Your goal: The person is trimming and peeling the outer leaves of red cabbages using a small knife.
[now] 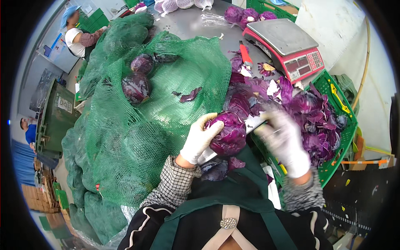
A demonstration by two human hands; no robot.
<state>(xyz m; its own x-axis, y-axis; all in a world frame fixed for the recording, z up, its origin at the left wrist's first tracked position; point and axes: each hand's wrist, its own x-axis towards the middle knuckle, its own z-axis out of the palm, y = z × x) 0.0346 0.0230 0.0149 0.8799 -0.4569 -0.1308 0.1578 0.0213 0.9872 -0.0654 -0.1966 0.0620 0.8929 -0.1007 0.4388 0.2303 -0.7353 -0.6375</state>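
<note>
My left hand [203, 137], in a white glove, grips a purple cabbage [228, 134] in front of my apron. Beside it, my gloved right hand [280, 135] is smeared by motion. A thin dark-edged tool, seemingly a knife [257, 126], sticks out of its fingers toward the cabbage. Loose dark outer leaves [214, 169] lie just below the held cabbage. To the left spreads a green mesh sack [175, 104], its mouth open, with whole purple cabbages [136, 87] and a torn leaf [191, 94] on it.
A green crate [349, 139] heaped with cabbage leaves [316, 125] stands at my right. Beyond it sits a red scale [287, 46], near an orange-handled knife [246, 55]. Net-wrapped cabbages [179, 4] line the far table. Full mesh sacks [89, 208] pile up left; a co-worker [77, 37] stands beyond.
</note>
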